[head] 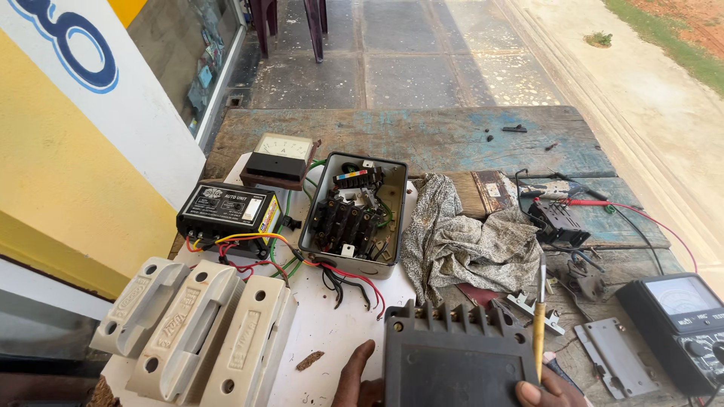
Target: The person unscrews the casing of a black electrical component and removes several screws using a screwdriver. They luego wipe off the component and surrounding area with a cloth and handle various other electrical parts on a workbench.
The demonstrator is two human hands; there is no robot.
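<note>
Black cover [456,362] stood at the bench's near edge, gripped between both hands. Left hand [356,377] clasped its left side, thumb up beside three white fuse carriers [192,335]. Right hand [549,388] pinched its right corner together with a yellow-handled screwdriver [540,320]; a multimeter [682,324] lay further right.

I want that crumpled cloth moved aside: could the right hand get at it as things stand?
Probably not straight away: the right hand holds a screwdriver against the dark block, though the cloth lies uncovered just beyond.
</note>
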